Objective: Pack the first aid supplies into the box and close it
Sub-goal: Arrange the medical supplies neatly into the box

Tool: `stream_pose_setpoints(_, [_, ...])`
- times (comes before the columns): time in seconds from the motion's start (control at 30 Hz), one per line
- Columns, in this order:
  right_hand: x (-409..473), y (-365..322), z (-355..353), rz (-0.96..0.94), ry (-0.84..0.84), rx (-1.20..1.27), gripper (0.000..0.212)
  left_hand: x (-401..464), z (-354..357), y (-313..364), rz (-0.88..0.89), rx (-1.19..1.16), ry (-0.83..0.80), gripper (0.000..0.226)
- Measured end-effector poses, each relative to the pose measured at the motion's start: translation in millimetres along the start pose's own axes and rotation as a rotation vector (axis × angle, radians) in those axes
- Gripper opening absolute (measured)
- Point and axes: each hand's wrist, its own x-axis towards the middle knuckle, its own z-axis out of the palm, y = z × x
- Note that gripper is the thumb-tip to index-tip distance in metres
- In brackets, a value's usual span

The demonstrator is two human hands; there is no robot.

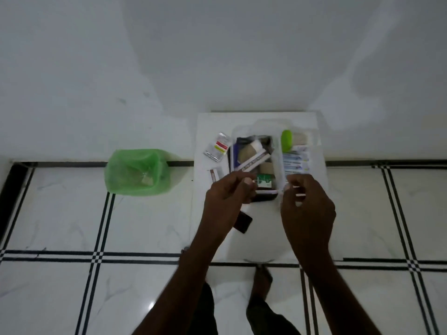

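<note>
On a small white table (261, 233) stands the first aid box (264, 199), dark at its base and holding bandage rolls, a green packet and other supplies. My left hand (228, 192) grips the near end of a long white and brown carton (254, 162) that slants across the box's top. The clear lid (278, 131) is raised over the box and its right side; my right hand (307, 204) pinches its near edge. Through the lid show a green oval item (286, 140) and blue-and-white tubes (296, 162).
Left of the box lie a foil blister strip (217, 147) and a small brown and white carton (216, 174). A dark flat object (243, 222) lies under my left wrist. On the tiled floor at the left stands a bin with a green liner (136, 171). The table stands against the wall.
</note>
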Motion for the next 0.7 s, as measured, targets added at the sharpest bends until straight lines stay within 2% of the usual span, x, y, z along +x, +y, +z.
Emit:
stream_pose_setpoints(0.07, [-9, 38, 4, 0.007, -0.051, -0.115, 0.037, -8, 16, -15, 0.007, 0.091, -0.017, 0.019])
stream_pose_setpoints(0.13, [-15, 67, 14, -0.017, -0.177, -0.204, 0.052, -13, 27, -30, 0.031, 0.225, -0.017, 0.018])
stream_pose_setpoints(0.2, [-19, 86, 25, -0.027, -0.282, -0.261, 0.061, -17, 30, -48, 0.065, 0.426, -0.025, 0.02])
stream_pose_setpoints(0.27, [-22, 101, 34, -0.052, -0.319, -0.309, 0.065, -18, 31, -71, 0.114, 0.619, -0.039, 0.024])
stream_pose_setpoints(0.47, [-19, 119, 40, -0.085, -0.292, -0.415, 0.055, -7, 18, -128, 0.28, 1.221, -0.161, 0.054])
stream_pose_setpoints(0.6, [-20, 118, 36, -0.105, -0.241, -0.344, 0.025, -2, 13, -128, 0.317, 1.241, -0.113, 0.052])
stream_pose_setpoints(0.7, [-26, 116, 34, -0.089, -0.273, -0.276, 0.035, 3, 8, -128, 0.283, 1.21, -0.057, 0.049])
